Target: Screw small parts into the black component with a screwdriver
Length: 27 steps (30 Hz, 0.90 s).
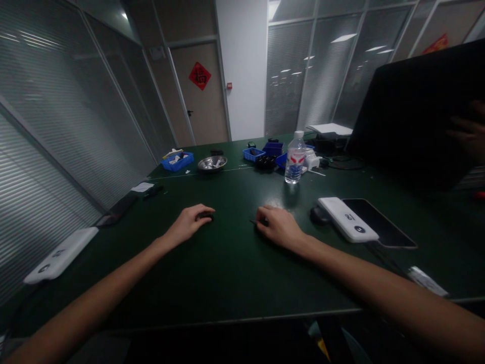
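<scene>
Both my forearms reach out over a dark green table (227,273). My left hand (189,223) rests on the table with its fingers curled over a small dark object (206,216) that I cannot name. My right hand (276,225) lies a little to the right, fingers closed around a thin dark tool (254,221) whose tip pokes out to the left. The two hands are apart, with a bare strip of table between them.
A water bottle (294,157) stands behind my right hand. A white power bank (347,219) and a black phone (379,228) lie to the right. Blue bins (177,161), a metal bowl (212,163), another white power bank (60,255) and a black monitor (413,111) held by another person's hand (470,132).
</scene>
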Available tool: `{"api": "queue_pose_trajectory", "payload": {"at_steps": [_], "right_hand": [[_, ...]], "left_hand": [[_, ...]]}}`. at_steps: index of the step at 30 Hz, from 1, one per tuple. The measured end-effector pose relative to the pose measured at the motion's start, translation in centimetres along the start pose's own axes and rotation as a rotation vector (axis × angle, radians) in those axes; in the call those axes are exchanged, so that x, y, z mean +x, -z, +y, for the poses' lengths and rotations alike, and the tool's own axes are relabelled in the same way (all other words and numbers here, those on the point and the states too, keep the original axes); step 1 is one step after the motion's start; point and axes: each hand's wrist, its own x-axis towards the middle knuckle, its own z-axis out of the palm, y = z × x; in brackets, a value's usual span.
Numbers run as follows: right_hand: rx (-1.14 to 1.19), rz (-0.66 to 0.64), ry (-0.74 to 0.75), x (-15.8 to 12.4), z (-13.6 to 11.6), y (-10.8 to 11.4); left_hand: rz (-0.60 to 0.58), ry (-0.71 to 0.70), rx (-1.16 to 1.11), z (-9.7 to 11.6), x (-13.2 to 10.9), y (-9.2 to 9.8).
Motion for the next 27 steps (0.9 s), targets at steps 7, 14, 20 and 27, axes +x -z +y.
{"api": "queue_pose_trajectory", "payload": {"at_steps": [7, 14, 20, 27], "right_hand": [[-0.001, -0.018, -0.015, -0.2, -0.4, 0.4], [0.001, -0.002, 0.004, -0.1, 0.0, 0.0], [-0.011, 0.017, 0.004, -0.1, 0.0, -0.1], [-0.022, 0.008, 0.005, -0.1, 0.1, -0.3]], "left_hand": [[0.313, 0.190, 0.247, -14.1, -3.4, 6.2], [0.410, 0.220, 0.322, -17.5, -4.1, 7.0], [0.401, 0.237, 0.309, -17.0, -4.0, 6.9], [0.390, 0.220, 0.350, -16.5, -3.9, 6.9]]}}
